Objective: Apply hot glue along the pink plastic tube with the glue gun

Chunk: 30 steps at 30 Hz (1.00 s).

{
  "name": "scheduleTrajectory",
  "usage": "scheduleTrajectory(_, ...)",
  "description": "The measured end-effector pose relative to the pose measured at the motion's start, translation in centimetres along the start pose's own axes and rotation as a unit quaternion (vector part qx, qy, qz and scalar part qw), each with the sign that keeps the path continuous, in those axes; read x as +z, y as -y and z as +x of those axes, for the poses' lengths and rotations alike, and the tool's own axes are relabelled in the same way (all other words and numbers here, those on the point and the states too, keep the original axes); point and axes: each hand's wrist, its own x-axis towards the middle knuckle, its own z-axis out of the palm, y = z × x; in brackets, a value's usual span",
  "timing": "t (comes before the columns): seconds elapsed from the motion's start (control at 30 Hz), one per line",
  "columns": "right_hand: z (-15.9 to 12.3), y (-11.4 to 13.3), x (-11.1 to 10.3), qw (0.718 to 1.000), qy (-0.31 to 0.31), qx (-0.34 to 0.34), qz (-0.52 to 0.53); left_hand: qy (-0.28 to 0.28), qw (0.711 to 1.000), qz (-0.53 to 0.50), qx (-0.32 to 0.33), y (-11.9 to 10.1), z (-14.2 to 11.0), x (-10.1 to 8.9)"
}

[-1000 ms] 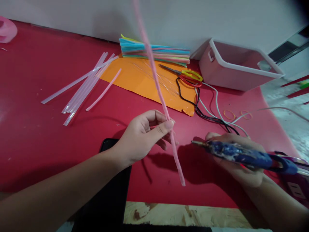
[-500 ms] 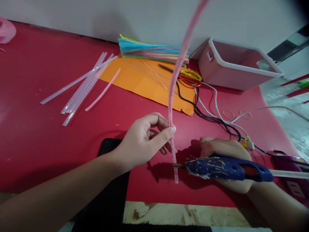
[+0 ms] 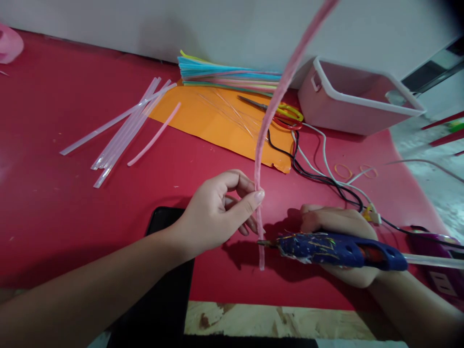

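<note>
Between thumb and fingers, my left hand (image 3: 221, 210) pinches a long pink pipe cleaner (image 3: 270, 113). Its upper part curves up to the right and leaves the view at the top; a short end hangs below my fingers. My right hand (image 3: 340, 222) is wrapped round a dark blue glue gun (image 3: 326, 250), smeared with dried glue and lying on its side in my grip. A clear glue stick (image 3: 433, 261) sticks out of its back. The metal nozzle (image 3: 267, 243) meets the pipe cleaner near the lower end; whether it touches or only overlaps, I cannot tell.
Clear glue sticks (image 3: 119, 130) and a short pink pipe cleaner (image 3: 155, 137) lie left. Behind are an orange sheet (image 3: 217, 130), coloured pipe cleaners (image 3: 228, 75), scissors (image 3: 288, 112) and a pink bin (image 3: 340, 106). Cables (image 3: 315, 174) run right, by a purple power strip (image 3: 440, 261).
The pipe cleaner's upper part has swung to the right and its lower end has risen slightly. The glue gun has shifted a little left and up. My left hand has hardly moved.
</note>
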Motion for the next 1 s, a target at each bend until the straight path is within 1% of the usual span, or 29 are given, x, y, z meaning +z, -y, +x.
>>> scheduleTrajectory(0.3,0.35,0.34,-0.07,1.0,-0.001,0.025,0.004,0.012,1.0,-0.005,-0.011,-0.07,-0.08,0.02)
scheduleTrajectory(0.5,0.38,0.47,-0.13,0.999,-0.028,0.026,-0.006,-0.004,1.0,0.01,-0.007,0.02,-0.04,0.03)
scheduleTrajectory(0.57,0.26,0.61,-0.16,0.998,-0.05,0.027,0.009,-0.009,1.0,0.017,-0.002,0.09,0.04,0.01)
scheduleTrajectory(0.63,0.08,0.66,-0.12,0.998,-0.058,0.022,0.024,-0.016,1.0,0.023,-0.003,0.15,0.13,0.01)
scheduleTrajectory(0.77,-0.02,0.41,0.19,0.999,-0.027,0.007,0.017,-0.023,0.999,0.024,-0.004,0.17,0.25,-0.04)
scheduleTrajectory(0.87,0.19,0.17,0.33,1.0,-0.016,-0.011,0.004,-0.022,0.999,0.029,0.001,0.09,0.23,-0.12)
scheduleTrajectory(1.0,0.27,-0.12,-0.05,0.999,0.017,-0.024,-0.02,-0.03,0.998,0.046,0.007,0.0,0.09,-0.13)
